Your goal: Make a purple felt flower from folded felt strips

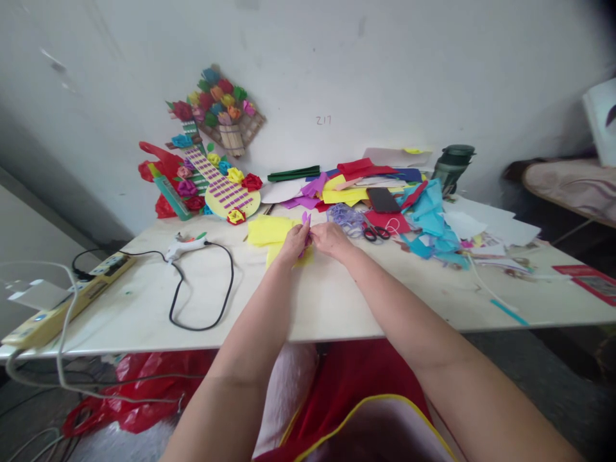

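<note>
Both hands meet over the middle of the table, close in front of me. My left hand point(292, 244) is closed around a small piece of purple crepe paper point(306, 219), whose tips stick up above the thumb. Pressed against the same piece from the right, my right hand point(330, 240) has its fingers pinched together; they hide most of what lies between them. Beneath and behind the left hand spreads a sheet of yellow crepe paper point(267, 230). To the right of my right hand lie a tangle of pale purple string point(344, 218) and black-handled scissors point(376, 232).
A white glue gun point(187, 246) with a looping black cord lies left, near a yellow power strip point(81, 296). Behind stand a guitar-shaped craft point(226, 192) and a glue bottle point(171, 194). Coloured paper, a phone point(383, 200) and a dark green bottle point(453, 167) sit at the back right.
</note>
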Action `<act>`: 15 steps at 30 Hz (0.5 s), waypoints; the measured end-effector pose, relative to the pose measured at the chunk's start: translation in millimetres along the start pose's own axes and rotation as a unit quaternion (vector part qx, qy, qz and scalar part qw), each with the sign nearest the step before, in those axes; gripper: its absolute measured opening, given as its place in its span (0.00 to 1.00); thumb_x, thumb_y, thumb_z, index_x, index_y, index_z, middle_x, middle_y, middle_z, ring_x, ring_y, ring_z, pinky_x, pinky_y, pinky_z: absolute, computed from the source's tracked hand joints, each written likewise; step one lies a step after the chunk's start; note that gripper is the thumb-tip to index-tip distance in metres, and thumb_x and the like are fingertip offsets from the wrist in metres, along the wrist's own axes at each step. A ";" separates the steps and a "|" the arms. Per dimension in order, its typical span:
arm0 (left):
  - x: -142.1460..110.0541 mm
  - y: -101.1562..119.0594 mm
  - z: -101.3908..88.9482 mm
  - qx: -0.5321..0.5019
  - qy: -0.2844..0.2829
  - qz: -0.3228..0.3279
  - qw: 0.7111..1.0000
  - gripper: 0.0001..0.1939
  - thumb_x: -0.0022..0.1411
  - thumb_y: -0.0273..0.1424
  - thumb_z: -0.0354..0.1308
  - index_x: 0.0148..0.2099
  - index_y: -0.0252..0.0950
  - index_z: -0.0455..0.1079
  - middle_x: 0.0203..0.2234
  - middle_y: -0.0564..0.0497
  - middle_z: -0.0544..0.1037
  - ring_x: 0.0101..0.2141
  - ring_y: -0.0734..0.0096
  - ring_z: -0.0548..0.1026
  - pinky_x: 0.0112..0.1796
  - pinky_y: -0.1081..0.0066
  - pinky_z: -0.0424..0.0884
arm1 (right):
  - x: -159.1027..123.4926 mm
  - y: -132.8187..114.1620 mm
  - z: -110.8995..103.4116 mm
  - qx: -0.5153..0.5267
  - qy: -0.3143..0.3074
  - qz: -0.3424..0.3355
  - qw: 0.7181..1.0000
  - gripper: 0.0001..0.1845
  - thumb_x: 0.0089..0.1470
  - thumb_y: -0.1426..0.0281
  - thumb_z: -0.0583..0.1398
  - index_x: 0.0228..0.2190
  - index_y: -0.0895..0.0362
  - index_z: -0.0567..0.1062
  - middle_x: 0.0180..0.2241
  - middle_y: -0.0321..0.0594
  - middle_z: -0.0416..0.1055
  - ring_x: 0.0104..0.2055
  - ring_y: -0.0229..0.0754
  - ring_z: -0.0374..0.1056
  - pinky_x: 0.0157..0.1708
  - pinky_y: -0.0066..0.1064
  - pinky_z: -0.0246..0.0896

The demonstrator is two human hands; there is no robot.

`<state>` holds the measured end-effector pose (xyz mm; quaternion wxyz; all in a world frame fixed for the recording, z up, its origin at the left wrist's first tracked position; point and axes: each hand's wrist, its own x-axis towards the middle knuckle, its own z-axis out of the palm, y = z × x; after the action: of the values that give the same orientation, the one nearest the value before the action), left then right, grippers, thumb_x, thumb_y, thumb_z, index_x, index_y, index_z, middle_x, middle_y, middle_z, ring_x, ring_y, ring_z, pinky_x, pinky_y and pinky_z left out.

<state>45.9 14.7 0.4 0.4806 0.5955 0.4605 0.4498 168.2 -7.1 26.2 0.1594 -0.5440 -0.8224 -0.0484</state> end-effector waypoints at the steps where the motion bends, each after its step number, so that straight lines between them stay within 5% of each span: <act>1: 0.4 0.3 1.6 0.012 0.020 0.008 1.000 0.24 0.60 0.51 0.49 0.23 0.38 0.55 0.12 0.59 0.58 0.14 0.80 0.55 0.18 0.75 0.51 | 0.2 -0.4 0.9 0.000 0.006 0.006 1.000 0.17 0.57 0.73 0.50 0.38 0.60 0.78 0.39 0.49 0.77 0.41 0.46 0.71 0.37 0.32 0.58; 8: 3.0 4.6 6.7 0.144 0.141 0.059 0.978 0.18 0.64 0.41 0.49 0.24 0.38 0.55 0.16 0.57 0.61 0.22 0.74 0.61 0.28 0.73 0.56 | 1.1 -10.8 3.0 0.022 0.046 0.086 0.995 0.18 0.56 0.70 0.50 0.37 0.59 0.79 0.36 0.50 0.77 0.38 0.47 0.71 0.35 0.32 0.58; 15: 4.7 3.6 4.3 0.197 0.175 0.075 0.962 0.15 0.65 0.41 0.47 0.28 0.40 0.55 0.20 0.54 0.63 0.26 0.69 0.65 0.30 0.72 0.56 | 2.3 -16.0 8.8 0.062 0.060 0.141 0.986 0.19 0.57 0.68 0.49 0.35 0.58 0.78 0.35 0.47 0.78 0.37 0.45 0.71 0.33 0.31 0.57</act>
<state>51.3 18.2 3.9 0.2308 0.6234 0.5710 0.4818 151.0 -9.3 20.1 0.2471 -0.6398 -0.7277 -0.0067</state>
